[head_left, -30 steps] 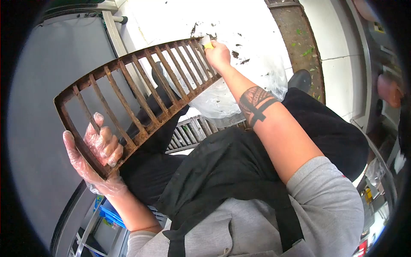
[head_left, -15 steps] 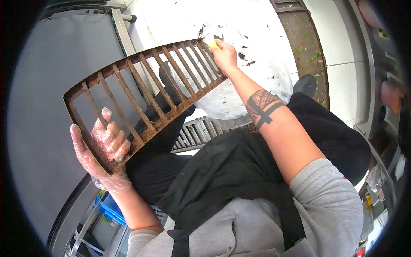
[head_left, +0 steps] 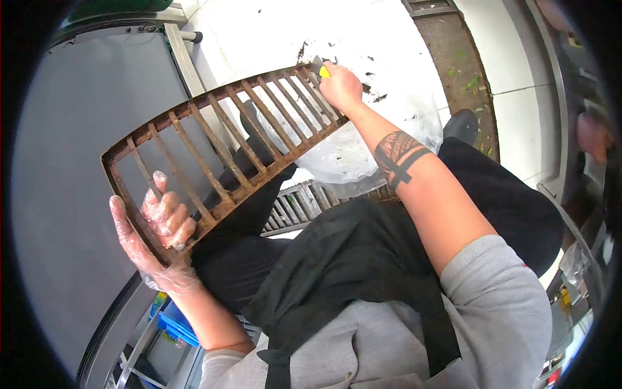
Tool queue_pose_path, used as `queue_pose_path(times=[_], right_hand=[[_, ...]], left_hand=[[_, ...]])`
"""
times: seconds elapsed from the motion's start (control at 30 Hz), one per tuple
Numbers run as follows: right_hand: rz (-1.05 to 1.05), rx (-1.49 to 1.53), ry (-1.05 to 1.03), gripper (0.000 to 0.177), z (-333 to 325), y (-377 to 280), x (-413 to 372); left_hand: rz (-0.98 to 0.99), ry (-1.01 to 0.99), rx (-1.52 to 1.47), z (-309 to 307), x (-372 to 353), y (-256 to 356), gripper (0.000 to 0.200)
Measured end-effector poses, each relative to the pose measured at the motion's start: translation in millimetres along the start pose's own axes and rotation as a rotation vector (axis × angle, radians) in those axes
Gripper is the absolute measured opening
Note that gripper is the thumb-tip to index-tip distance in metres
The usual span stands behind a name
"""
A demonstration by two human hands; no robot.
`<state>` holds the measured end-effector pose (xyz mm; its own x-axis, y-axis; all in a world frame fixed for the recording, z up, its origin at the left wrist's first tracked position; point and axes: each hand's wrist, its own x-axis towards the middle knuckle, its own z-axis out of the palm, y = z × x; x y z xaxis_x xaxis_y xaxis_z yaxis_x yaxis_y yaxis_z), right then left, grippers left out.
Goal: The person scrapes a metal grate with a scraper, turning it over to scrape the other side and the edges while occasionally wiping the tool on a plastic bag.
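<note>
The left hand point(head_left: 159, 223), in a clear plastic glove, is at the left of the frame, closed around the near end of a rusty grate point(head_left: 223, 207); its thumb lies along the outside of the end bar and its fingers curl inside the frame, against the first slats. The grate runs on a slant from there to the upper middle of the frame, held up over the dark-trousered legs point(head_left: 227, 266); its slats have open gaps between them. The right hand point(head_left: 341, 87), bare, is at the far end of the grate, shut around the yellow handle of a scraper point(head_left: 324, 72); the scraper's grey blade is at that end's corner.

Beneath and beyond the far end lies clear plastic sheeting point(head_left: 350, 155), on pale floor tiles point(head_left: 278, 32); dark flakes point(head_left: 367, 88) are scattered just beside the right hand. A 2nd grate point(head_left: 295, 207) lies lower, in the middle of the frame, partly under the sheeting and the black apron point(head_left: 324, 253); a dirty floor channel point(head_left: 457, 65) with green bits crosses the upper right, near a dark shoe point(head_left: 462, 126). A large grey panel point(head_left: 71, 142) fills the left side; a blue object point(head_left: 176, 324) shows at the lower left; the pinkish shape point(head_left: 593, 136) at the right edge is too blurred to name with confidence.
</note>
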<state>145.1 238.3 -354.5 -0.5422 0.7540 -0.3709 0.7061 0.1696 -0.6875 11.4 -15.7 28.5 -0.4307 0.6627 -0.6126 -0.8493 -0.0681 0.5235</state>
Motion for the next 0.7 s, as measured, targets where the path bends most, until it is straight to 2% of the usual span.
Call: queue_pose_path(times=[0.07,0.13,0.2,0.23,0.4,0.47,0.5,0.53,0.6,0.63,0.67,0.7], right_hand=[[-0.017,-0.081,-0.166,0.048,-19.2,3.3,-1.7],[-0.028,-0.098,-0.207,0.047,-35.0,16.0,-7.3],[-0.063,-0.071,-0.188,0.048,-43.8,31.4,-12.9],[-0.013,-0.126,-0.277,0.049,-53.3,31.7,-15.0],[-0.145,-0.106,-0.214,0.041,-45.8,40.2,-20.1],[-0.159,-0.292,-0.339,0.036,-47.7,30.1,-11.0],[-0.127,-0.331,-0.399,0.033,-52.7,19.9,-12.4],[-0.125,-0.328,-0.387,0.033,-50.5,22.1,-15.8],[-0.131,-0.31,-0.324,0.031,-44.5,30.3,-17.7],[-0.089,-0.285,-0.386,0.031,-44.3,40.5,-8.1],[-0.09,-0.283,-0.387,0.031,-43.5,49.4,-4.7],[-0.185,-0.295,-0.489,0.033,-48.6,55.0,-3.8]], left_hand=[[-0.01,0.023,-0.018,-0.2,1.1,11.2,0.073],[-0.03,0.057,-0.046,-5.7,6.9,28.0,0.073],[-0.053,0.173,-0.142,-15.2,15.6,45.5,0.075],[-0.067,0.184,-0.135,-22.3,21.0,53.3,0.077],[-0.077,0.221,-0.283,-35.9,36.9,69.7,0.07],[-0.024,0.267,-0.418,-38.5,43.0,71.7,0.067],[0.101,0.31,-0.43,-31.3,42.3,66.3,0.068],[0.098,0.299,-0.425,-20.9,42.8,55.1,0.068],[0.509,0.39,-0.333,0.5,49.5,26.3,0.073],[0.552,0.493,-0.132,29.0,65.5,17.7,0.078],[0.554,0.494,-0.13,18.1,66.8,24.2,0.078],[0.485,0.319,-0.134,-3.8,67.8,35.8,0.079]])
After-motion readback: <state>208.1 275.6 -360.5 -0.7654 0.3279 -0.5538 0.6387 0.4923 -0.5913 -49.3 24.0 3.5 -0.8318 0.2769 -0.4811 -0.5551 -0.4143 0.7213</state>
